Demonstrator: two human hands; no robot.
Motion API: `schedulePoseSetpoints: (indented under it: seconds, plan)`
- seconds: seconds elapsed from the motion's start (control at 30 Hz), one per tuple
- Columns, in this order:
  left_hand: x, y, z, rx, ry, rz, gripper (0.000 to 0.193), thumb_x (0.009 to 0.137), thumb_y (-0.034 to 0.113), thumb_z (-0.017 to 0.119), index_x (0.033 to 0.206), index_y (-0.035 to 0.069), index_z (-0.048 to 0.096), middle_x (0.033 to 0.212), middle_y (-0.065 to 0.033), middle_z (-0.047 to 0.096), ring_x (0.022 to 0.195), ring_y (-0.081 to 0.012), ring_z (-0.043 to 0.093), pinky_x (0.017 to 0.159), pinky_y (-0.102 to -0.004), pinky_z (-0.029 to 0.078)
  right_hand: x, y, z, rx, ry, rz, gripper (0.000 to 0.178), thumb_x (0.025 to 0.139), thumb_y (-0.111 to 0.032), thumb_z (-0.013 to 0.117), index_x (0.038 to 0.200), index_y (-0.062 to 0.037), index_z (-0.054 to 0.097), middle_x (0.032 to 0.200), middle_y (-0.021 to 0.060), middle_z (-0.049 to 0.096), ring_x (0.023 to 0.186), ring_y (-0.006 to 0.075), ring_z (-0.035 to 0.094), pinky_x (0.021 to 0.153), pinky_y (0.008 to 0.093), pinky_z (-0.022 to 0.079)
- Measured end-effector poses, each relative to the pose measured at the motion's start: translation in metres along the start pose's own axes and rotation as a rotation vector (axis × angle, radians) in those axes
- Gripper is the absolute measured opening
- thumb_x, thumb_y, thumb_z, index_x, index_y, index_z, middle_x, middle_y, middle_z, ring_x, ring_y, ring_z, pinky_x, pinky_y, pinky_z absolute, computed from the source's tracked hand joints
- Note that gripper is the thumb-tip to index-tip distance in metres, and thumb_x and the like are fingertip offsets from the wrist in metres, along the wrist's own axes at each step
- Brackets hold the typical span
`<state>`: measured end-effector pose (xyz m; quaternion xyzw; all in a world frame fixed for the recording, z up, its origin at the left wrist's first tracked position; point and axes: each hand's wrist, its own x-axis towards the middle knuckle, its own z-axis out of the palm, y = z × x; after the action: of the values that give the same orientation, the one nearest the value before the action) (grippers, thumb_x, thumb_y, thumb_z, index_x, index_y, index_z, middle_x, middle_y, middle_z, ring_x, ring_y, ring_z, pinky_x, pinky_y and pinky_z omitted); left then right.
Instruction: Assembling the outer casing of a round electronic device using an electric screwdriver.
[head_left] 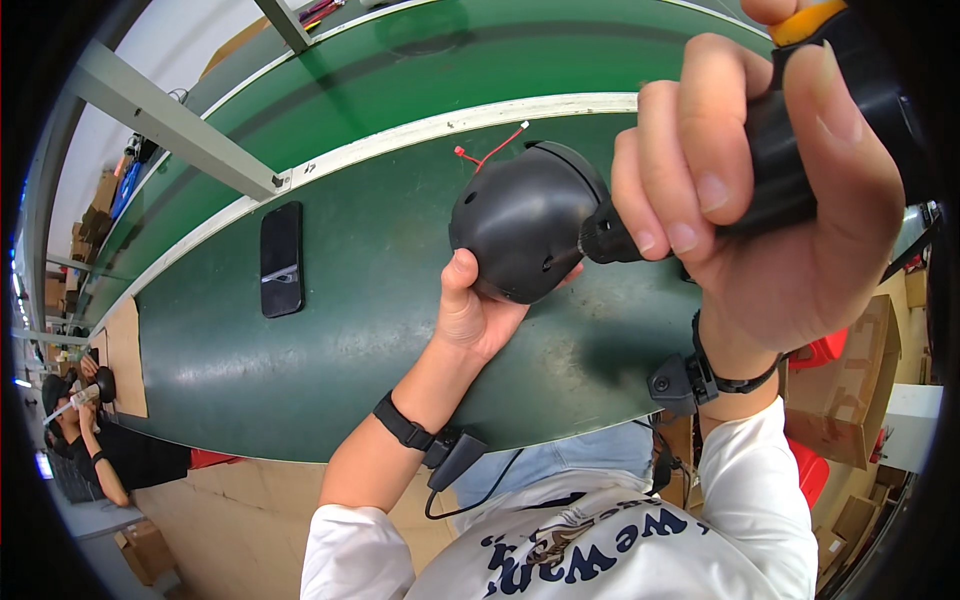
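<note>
A round black dome-shaped housing (510,220) is held up over the green bench, its smooth curved side facing me. Under its lower left side, my left hand (480,315) grips it, thumb on the rim and the other fingers mostly hidden behind. My right hand (800,280) is wrapped round a black power screwdriver (875,115) with an orange part at its top. The tool's nose meets the right side of the housing by a small hole; whether a screw sits there, I cannot make out. Thin red wires (482,163) with small connectors stick out behind the housing.
On the bench (350,370) to the left lies a black phone (282,258). A grey metal post (170,120) rises at the far edge. Cardboard (125,355) covers the left end, near another person (140,455). A cardboard box (850,385) and red stools (808,470) stand at right.
</note>
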<state>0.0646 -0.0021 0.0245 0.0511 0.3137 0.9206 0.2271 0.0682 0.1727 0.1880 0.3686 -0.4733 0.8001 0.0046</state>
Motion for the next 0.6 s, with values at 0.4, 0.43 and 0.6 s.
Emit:
schedulePoseSetpoints:
  seconds: [0.4, 0.43, 0.6]
  plan:
    - [-0.001, 0.002, 0.001, 0.005, 0.012, 0.063, 0.114, 0.063, 0.075, 0.076, 0.148, 0.014, 0.033, 0.148, -0.0123, 0.042, 0.136, -0.0349, 0.044, 0.103, -0.0603, 0.042, 0.016, 0.032, 0.011, 0.051, 0.038, 0.062, 0.023, 0.104, -0.023, 0.038, 0.122, -0.0093, 0.043, 0.063, 0.0024, 0.042, 0.047, 0.0128, 0.04, 0.046, 0.0287, 0.04]
    - [0.0, 0.004, 0.002, 0.005, -0.026, 0.066, 0.112, 0.064, 0.075, 0.076, 0.147, 0.014, 0.034, 0.146, -0.0118, 0.044, 0.135, -0.0345, 0.045, 0.101, -0.0591, 0.043, 0.017, 0.034, 0.011, 0.054, 0.04, 0.067, 0.023, 0.104, -0.023, 0.038, 0.121, -0.0093, 0.043, 0.063, 0.0024, 0.042, 0.047, 0.0129, 0.04, 0.046, 0.0287, 0.04]
    - [0.002, 0.004, 0.003, -0.047, -0.027, 0.048, 0.109, 0.064, 0.074, 0.076, 0.146, 0.014, 0.035, 0.145, -0.0111, 0.045, 0.134, -0.0341, 0.047, 0.1, -0.0585, 0.044, 0.019, 0.039, 0.013, 0.071, 0.058, 0.09, 0.022, 0.104, -0.023, 0.038, 0.121, -0.0096, 0.043, 0.062, 0.0025, 0.042, 0.046, 0.013, 0.039, 0.045, 0.0289, 0.039]
